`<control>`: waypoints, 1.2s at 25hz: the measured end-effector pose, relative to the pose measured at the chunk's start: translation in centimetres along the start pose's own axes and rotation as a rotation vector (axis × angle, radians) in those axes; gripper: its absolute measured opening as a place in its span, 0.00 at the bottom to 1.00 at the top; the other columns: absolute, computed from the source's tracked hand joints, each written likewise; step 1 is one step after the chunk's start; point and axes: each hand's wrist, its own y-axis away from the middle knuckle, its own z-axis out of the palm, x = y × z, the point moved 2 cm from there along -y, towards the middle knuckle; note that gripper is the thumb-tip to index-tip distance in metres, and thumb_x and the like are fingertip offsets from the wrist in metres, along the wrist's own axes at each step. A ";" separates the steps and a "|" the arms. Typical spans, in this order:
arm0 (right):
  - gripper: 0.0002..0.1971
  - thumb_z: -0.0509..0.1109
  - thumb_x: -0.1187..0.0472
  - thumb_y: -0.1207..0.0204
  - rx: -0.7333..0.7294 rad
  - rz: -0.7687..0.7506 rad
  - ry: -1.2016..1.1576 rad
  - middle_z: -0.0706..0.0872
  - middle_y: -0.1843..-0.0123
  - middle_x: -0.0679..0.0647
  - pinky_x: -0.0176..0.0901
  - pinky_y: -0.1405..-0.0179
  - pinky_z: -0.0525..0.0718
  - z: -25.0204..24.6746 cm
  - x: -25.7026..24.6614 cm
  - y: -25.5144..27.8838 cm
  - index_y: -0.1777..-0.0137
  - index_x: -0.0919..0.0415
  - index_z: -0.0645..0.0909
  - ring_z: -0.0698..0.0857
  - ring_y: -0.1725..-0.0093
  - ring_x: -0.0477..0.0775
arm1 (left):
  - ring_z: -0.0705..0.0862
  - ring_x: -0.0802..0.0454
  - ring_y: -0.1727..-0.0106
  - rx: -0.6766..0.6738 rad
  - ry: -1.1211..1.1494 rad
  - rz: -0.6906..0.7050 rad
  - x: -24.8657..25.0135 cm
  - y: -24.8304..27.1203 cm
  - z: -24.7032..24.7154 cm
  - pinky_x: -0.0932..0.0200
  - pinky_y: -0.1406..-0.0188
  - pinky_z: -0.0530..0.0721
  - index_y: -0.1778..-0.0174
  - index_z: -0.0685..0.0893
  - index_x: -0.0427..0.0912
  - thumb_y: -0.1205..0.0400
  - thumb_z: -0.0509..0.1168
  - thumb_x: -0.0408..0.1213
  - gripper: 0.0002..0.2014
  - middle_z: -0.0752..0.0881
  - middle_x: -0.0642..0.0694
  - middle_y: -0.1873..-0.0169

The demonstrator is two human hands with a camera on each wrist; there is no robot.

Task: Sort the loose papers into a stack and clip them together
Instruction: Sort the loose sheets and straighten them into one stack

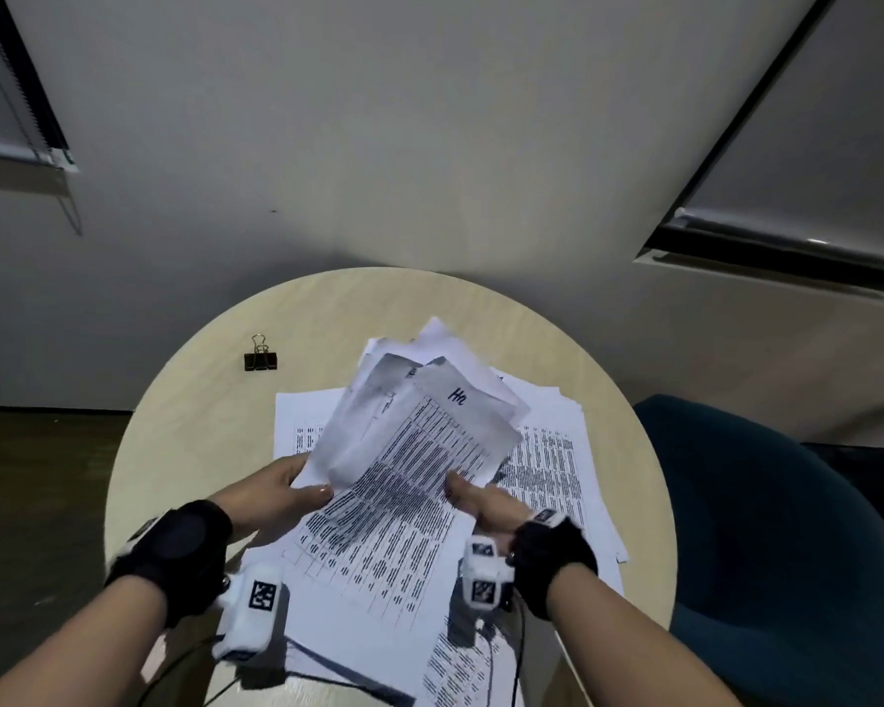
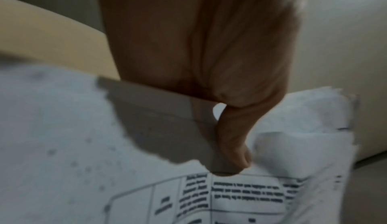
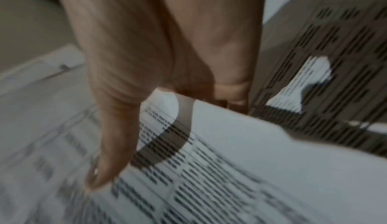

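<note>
White printed sheets (image 1: 419, 451) stood lifted off the round wooden table (image 1: 190, 441), pinched from both sides. The left hand (image 1: 282, 489) gripped the bundle's left edge, thumb on top and fingers beneath; the right hand (image 1: 481, 502) held the right edge the same way. The bundle's long axis ran away from both grips, up and to the right, its far ends fanned and uneven. More loose papers (image 1: 557, 472) lay flat under and to the right of the hands. The black binder clip (image 1: 260, 357) sat well apart, beyond and left of the left grip, so that hand looked the nearer one to fetch it once the edges were squared.
</note>
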 end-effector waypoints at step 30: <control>0.52 0.83 0.48 0.39 0.862 -1.143 0.592 0.64 0.19 0.53 0.48 0.17 0.51 -3.3 -13.2 10.6 0.18 0.52 0.57 0.58 0.17 0.54 | 0.83 0.51 0.64 0.507 -0.598 0.629 10.6 -0.2 2.8 0.60 0.67 0.74 0.69 0.81 0.52 0.25 0.70 0.23 0.17 0.85 0.47 0.70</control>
